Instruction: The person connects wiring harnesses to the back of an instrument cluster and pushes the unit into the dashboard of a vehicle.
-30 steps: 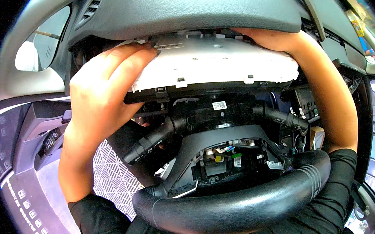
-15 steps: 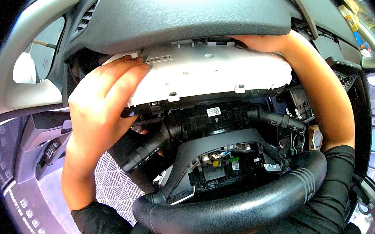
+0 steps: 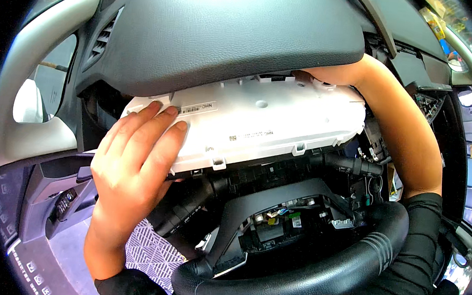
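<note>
A white plastic instrument-cluster housing (image 3: 260,121), with small labels, recesses and clips, sits tilted below the black padded dashboard hood (image 3: 229,25). My left hand (image 3: 135,162) grips its left end, fingers bent over the white face and thumb tucked underneath. My right hand (image 3: 336,72) reaches in between the hood and the housing at the right, its fingers mostly hidden there. Under the housing are exposed black column parts with two stalks (image 3: 184,210).
A black steering wheel (image 3: 298,277) with open centre, wiring showing, fills the lower middle. The left door (image 3: 44,193) stands open above a patterned floor (image 3: 153,246). A pillar with a side mirror is at upper left. Opened dashboard sections (image 3: 428,104) lie at right.
The housing has moved lower in the view and nearer the wheel, showing more of its white face. Both hands have moved down with it; the left fingers lie flatter on it.
</note>
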A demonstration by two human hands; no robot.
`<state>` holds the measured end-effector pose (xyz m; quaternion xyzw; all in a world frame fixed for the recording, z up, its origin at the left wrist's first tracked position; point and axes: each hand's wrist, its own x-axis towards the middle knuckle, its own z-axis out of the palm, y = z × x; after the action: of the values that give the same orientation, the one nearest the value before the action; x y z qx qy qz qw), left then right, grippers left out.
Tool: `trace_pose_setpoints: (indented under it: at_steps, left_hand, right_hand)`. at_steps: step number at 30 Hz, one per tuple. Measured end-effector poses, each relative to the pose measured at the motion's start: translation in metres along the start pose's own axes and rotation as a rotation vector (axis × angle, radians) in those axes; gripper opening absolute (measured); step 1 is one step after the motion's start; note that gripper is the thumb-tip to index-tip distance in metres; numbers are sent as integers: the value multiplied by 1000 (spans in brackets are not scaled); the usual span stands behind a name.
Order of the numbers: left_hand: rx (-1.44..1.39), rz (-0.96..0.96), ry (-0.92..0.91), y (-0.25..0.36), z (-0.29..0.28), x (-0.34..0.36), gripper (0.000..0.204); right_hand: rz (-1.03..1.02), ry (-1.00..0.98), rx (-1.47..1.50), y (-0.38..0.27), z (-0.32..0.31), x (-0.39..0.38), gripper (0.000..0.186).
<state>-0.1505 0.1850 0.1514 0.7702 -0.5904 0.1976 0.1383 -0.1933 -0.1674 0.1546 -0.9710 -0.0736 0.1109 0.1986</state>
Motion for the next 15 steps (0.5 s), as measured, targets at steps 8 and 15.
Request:
trace_pose_setpoints:
  at_steps: [8,15]
  left_hand:
    - [-33,-10,1,-3,0,5,52]
    - [-76,1,41,-5,2,9,57]
  right_hand:
    - [-312,203,-72,28,13,3,39]
    - [-456,493,-382,46,25,10,32]
